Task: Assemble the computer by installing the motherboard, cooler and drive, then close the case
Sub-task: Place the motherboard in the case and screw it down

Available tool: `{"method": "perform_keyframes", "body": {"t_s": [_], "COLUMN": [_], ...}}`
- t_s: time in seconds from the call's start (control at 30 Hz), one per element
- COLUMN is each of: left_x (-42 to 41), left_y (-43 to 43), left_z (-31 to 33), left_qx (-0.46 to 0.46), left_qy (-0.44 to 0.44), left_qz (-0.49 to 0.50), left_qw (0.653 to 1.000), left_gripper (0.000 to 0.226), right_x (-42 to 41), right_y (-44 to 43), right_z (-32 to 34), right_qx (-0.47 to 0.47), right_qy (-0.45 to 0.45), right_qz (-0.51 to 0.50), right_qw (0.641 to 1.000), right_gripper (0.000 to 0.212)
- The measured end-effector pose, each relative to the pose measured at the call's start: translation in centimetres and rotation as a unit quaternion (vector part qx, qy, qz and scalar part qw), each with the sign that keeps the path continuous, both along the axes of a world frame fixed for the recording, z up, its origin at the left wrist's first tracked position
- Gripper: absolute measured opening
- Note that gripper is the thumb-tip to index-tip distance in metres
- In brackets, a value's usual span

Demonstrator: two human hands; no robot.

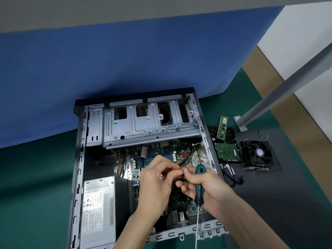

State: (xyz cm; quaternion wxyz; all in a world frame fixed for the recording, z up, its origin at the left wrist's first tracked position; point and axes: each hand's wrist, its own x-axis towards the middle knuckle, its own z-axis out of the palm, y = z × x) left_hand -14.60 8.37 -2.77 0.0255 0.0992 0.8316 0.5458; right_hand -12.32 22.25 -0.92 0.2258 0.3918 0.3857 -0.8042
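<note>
Open case (pixel 79 159) flat on green tabletop (pixel 36 177), motherboard (pixel 161 151) inside. Left hand (pixel 156 182) over board, fingers (pixel 168 169) pinched on small item (pixel 181 174), too small to identify. Right hand (pixel 210 187) clamped round screwdriver (pixel 199 187), shaft pointing toward camera. Drive (pixel 227 150), cooler (pixel 256 153) outside, right of case.

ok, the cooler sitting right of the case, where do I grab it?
Come from above and pinch the square black fan frame of the cooler by its near and far walls. The fan faces up, so keep fingers off the blades. The drive crowds its left side.
</note>
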Motion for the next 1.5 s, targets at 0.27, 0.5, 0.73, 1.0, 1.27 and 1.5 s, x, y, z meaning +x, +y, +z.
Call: {"method": "perform_keyframes", "body": {"t_s": [0.27, 0.5, 0.73, 1.0, 1.27, 1.5], "left_x": [-0.1, -0.4, -0.7, -3.2, -5.7, -7.7], "left_y": [0.1, 0.5, 6.2, 8.5, 8.1, 9.4], "left_z": [-0.8, -1.8, -6.3, -9.5, -11.2, -11.4], "left_qx": [-0.075, -0.079, -0.182, -0.336, -0.334, -0.279], "left_qy": [0.131, 0.057, -0.082, 0.073, 0.068, -0.108], "left_qz": [-0.042, -0.042, -0.152, -0.241, -0.248, -0.234], "left_qw": [0.988, 0.994, 0.968, 0.908, 0.907, 0.925], "left_gripper": [0.004, 0.005, 0.013, 0.024, 0.027, 0.028], "right_x": [-0.2, 0.3, -0.7, -1.2, -0.7, -0.5], "right_y": [0.0, 0.0, 5.6, 5.7, 5.3, 5.3], "right_z": [-0.1, 1.3, 1.7, -3.7, -5.1, -5.5], "right_qx": [-0.029, 0.134, 0.548, 0.655, 0.654, 0.664], "right_qy": [-0.022, -0.004, 0.105, 0.087, 0.130, 0.151], "right_qz": [-0.034, -0.045, -0.027, 0.067, 0.030, 0.025], "right_qw": [0.999, 0.990, 0.830, 0.748, 0.744, 0.732], "right_gripper": [0.026, 0.015, 0.026, 0.044, 0.040, 0.037]}}
